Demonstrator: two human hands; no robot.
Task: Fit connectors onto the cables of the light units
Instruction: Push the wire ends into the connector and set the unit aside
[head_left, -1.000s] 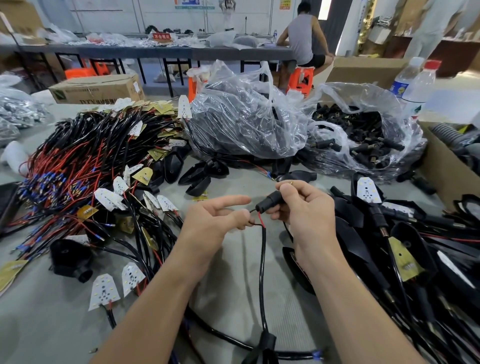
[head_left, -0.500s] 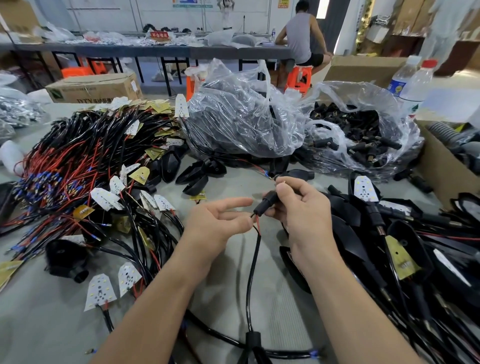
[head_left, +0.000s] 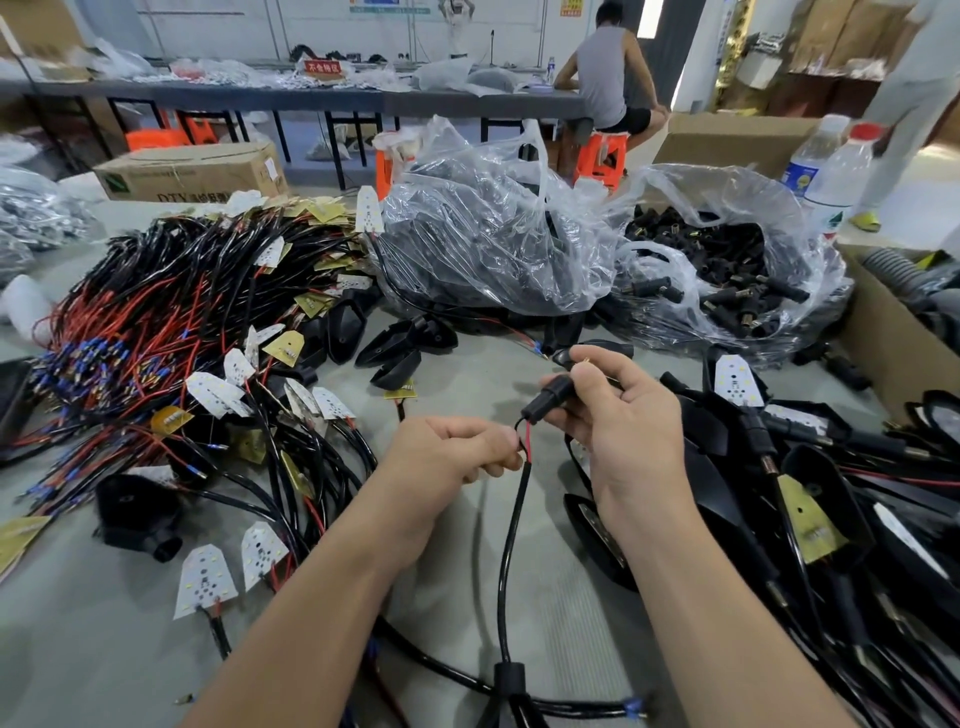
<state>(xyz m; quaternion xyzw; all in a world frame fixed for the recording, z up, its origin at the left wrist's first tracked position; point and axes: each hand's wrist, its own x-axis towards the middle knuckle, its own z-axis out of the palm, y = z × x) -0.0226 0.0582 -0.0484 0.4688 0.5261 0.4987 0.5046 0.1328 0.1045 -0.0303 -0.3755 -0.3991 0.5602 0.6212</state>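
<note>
Your left hand (head_left: 447, 460), fingers curled, pinches the black cable (head_left: 511, 545) near its end; at two o'clock, your right hand (head_left: 628, 426) grips the black connector (head_left: 551, 397).

the connector (head_left: 553, 397) in the right hand (head_left: 623, 431) is black, and the cable (head_left: 511, 525) below it is black with a thin red wire (head_left: 527, 439) at its end. left of the left hand (head_left: 441, 462) the heap of cables (head_left: 171, 322) is black and red with blue tips, among white boards (head_left: 205, 579) dotted with pale spots. right of the right hand a dull yellow board (head_left: 810, 519) lies among black housings (head_left: 727, 499), all on a grey table (head_left: 457, 561).
</note>
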